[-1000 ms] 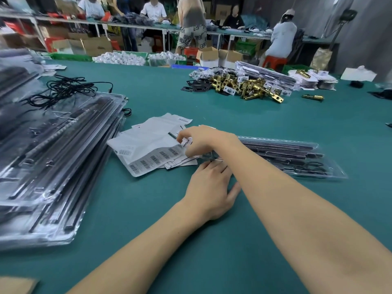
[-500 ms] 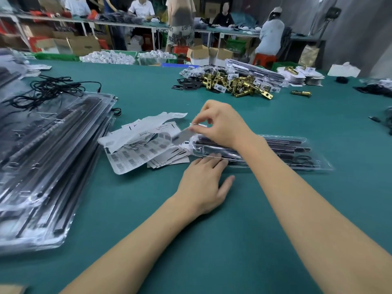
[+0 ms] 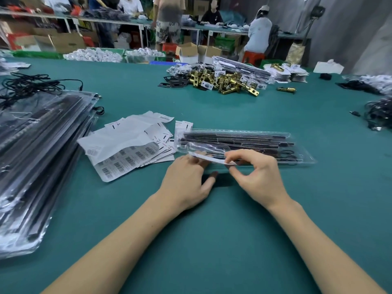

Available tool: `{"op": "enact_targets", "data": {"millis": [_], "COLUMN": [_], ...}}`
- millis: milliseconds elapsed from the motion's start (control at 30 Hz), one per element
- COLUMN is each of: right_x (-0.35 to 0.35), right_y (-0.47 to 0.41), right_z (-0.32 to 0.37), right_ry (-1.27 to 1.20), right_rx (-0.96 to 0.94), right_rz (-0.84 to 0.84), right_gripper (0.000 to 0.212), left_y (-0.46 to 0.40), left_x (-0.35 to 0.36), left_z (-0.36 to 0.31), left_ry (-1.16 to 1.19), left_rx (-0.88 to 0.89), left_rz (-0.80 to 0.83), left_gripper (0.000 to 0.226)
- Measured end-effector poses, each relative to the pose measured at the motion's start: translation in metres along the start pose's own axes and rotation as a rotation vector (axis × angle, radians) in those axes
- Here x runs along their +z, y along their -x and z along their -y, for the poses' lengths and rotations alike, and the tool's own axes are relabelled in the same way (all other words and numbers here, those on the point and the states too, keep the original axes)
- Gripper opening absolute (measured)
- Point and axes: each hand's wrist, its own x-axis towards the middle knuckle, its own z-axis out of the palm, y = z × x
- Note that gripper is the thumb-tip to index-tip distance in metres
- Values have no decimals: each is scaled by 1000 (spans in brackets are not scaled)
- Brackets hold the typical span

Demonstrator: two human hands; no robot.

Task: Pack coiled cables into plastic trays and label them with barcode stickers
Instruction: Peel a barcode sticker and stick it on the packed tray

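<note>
Both hands, left hand (image 3: 186, 181) and right hand (image 3: 257, 177), pinch a thin white sticker (image 3: 209, 159) along the near edge of the long clear plastic tray (image 3: 239, 145), which lies left-to-right.

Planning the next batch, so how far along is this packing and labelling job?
Done: a stack of packed trays at the left. In hand: both hands, left hand and right hand, hold a sticker at the near edge of one filled tray. Left: sticker sheets and loose cables.

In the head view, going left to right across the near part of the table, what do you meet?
Stack of packed trays → barcode sticker sheets → left hand → right hand, which pinches a sticker.
</note>
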Motion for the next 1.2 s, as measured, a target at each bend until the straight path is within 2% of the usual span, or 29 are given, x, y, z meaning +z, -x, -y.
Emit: {"op": "enact_targets", "data": {"millis": [200,400,600,867,1067,1200], "right_x": [8,10,6,9,12,12], "right_y": [-2,-2,-4,-7,-4,-7], "right_z": [7,17,17,18,27,24], "right_ry": [209,205,296,368,362,416], "right_rx": [-26,-69,-139,-50,-12,-16], "right_rz": [38,200,119,81,81,22], "right_gripper": [20,39,30,26,10,7], "left_y": [1,1,0,1,1,1], "left_x": [-4,1,0,-1,-1,-5], "left_z": [-2,0,-1,-3,-3,-4], "left_ry": [68,75,57,99,83,121], "left_rx": [11,-3,6,9,8,27], "left_rz": [-61,-43,-29,-39,-30,-29], "left_gripper": [39,43,43,38,37,35]}}
